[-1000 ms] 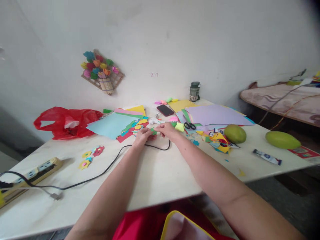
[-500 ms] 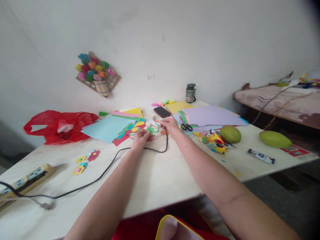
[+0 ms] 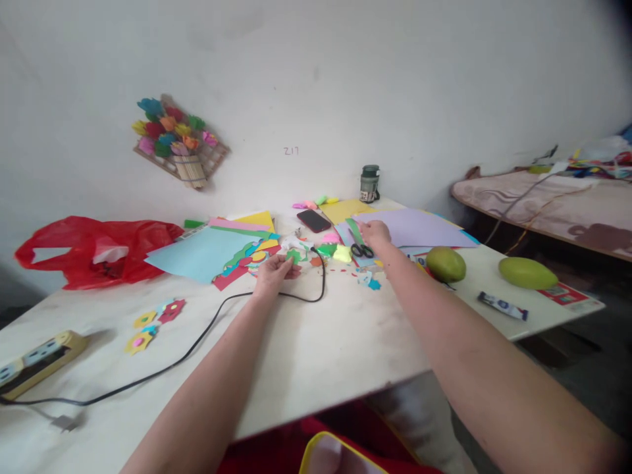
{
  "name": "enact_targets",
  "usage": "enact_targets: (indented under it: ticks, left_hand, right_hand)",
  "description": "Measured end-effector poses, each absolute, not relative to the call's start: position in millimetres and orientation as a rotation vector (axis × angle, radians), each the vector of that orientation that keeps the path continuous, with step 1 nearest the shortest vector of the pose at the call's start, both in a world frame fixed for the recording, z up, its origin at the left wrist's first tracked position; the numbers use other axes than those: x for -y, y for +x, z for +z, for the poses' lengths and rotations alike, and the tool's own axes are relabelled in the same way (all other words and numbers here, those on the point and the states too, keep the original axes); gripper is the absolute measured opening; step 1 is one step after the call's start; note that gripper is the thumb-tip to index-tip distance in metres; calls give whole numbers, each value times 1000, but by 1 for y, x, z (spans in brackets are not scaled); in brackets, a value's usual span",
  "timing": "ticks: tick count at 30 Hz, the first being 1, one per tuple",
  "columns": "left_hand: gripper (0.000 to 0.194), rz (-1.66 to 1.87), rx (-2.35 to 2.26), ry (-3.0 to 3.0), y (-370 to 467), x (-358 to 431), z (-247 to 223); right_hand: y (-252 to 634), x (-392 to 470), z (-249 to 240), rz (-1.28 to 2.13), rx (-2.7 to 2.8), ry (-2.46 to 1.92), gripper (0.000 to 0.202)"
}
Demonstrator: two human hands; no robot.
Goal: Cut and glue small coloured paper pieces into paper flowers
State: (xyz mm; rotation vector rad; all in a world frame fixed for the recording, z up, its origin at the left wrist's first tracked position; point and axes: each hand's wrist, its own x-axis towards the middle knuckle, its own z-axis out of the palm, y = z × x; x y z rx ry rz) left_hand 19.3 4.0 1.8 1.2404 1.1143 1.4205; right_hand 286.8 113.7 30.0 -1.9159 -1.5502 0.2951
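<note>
Left hand [image 3: 275, 272]: fingers narrow, thumb and fingertips pinching a small green cutout [image 3: 293, 255] just above the table [image 3: 316, 345], near its middle. Right hand [image 3: 375, 233]: reached farther forward, over the near left part of the lilac paper [image 3: 419, 227], fingertips at a green strip [image 3: 353, 230]; cannot tell whether they grip it or only touch it. Scissors [image 3: 362, 251], black handles toward the wearer, lie just below the right fingers.

Between the hands: green clay [image 3: 326, 250] and, touching or just beside it, yellow clay [image 3: 342, 253]. Black cable [image 3: 197, 347] runs from the left side, passes by the left hand and curves up to end near the green clay. Blue scrap [image 3: 374, 285] lies nearer the wearer than the scissors.

Left of the left hand: light blue paper [image 3: 200, 255] with other coloured sheets beneath and beyond, then a red bag [image 3: 99, 253]. Paper flowers [image 3: 139, 342] nearer the wearer; power strip [image 3: 42, 361] at the left.

Beyond the hands: phone [image 3: 313, 220], flat; bottle [image 3: 369, 184], upright by the wall. Right of the right forearm: two green fruits [image 3: 446, 264], well apart, and a tube [image 3: 502, 305] lying nearer the wearer.
</note>
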Motion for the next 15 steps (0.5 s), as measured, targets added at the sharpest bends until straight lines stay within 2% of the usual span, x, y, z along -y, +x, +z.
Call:
enact_targets:
  ticks: [6, 15]
  left_hand:
    - [46, 1419, -1130, 1238, 23, -4, 3]
    - [48, 1411, -1119, 1235, 25, -3, 4]
  right_hand:
    - [305, -116, 27, 281, 1698, -2155, 25]
    - [301, -123, 19, 220, 1834, -2101, 24]
